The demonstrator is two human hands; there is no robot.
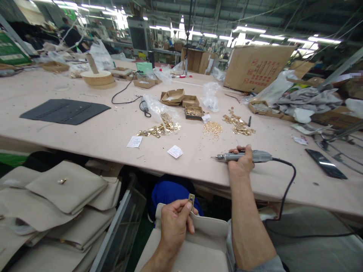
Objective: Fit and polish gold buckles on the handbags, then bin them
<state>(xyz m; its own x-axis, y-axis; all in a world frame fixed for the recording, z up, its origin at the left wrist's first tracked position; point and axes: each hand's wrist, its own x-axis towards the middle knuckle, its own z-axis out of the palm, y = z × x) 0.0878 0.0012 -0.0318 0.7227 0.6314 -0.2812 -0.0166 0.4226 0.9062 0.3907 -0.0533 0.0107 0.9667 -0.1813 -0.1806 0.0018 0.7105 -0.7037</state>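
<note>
My left hand (174, 223) is closed in a pinch on a small metal clasp plate (191, 200), held above a beige handbag (198, 245) on my lap. My right hand (241, 160) rests on the pink table (113, 132) near its front edge, fingers wrapped round a grey electric screwdriver (249, 156). The tool's tip points left and its black cable (286, 189) runs off the table edge.
Piles of gold metal fittings (159, 129), small screws (212, 128) and more fittings (238, 125) lie mid-table with small cardboard boxes (181, 99) and paper slips (175, 151). A black phone (325, 163) lies at right. Stacked beige bags (65, 204) sit lower left. A dark mat (65, 111) lies far left.
</note>
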